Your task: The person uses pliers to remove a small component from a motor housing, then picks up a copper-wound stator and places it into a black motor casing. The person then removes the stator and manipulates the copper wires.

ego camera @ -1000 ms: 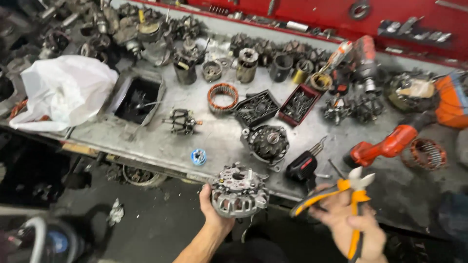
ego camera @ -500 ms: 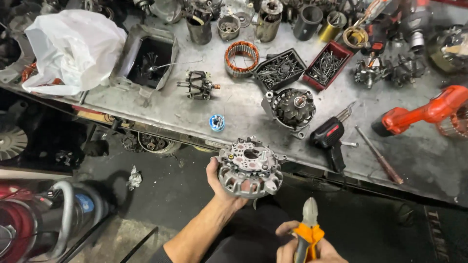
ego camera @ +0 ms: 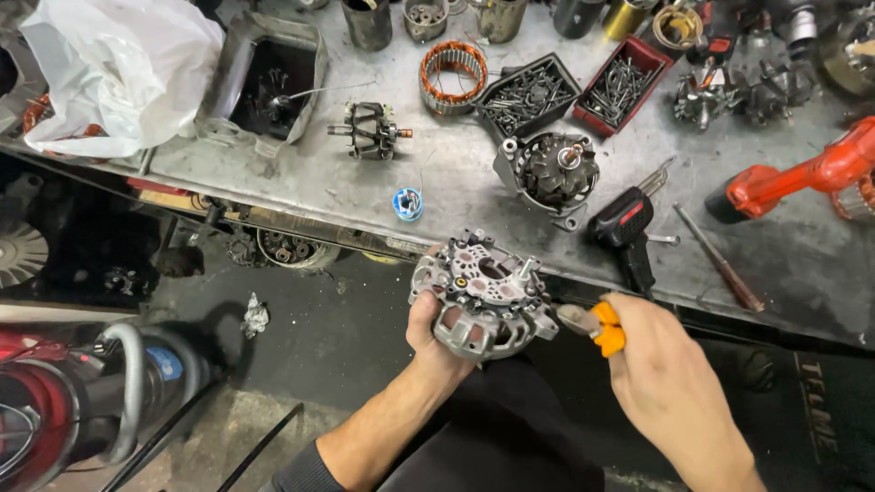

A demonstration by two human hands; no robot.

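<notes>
Here, left hand [ego camera: 436, 330] grips ribbed cast-metal alternator housing [ego camera: 483, 293]; right hand [ego camera: 670, 383] pinches orange-handled pliers [ego camera: 597, 325].

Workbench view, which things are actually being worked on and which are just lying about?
In hand:
- round grey metal alternator end housing, held by the left hand
- orange-handled pliers, in the right hand

Lying about:
- red cordless drill
- copper-wound stator ring
- red screw tray
- white plastic bag

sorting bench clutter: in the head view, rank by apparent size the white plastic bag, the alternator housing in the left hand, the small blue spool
1. white plastic bag
2. alternator housing, though it is nearer the camera
3. small blue spool
</notes>
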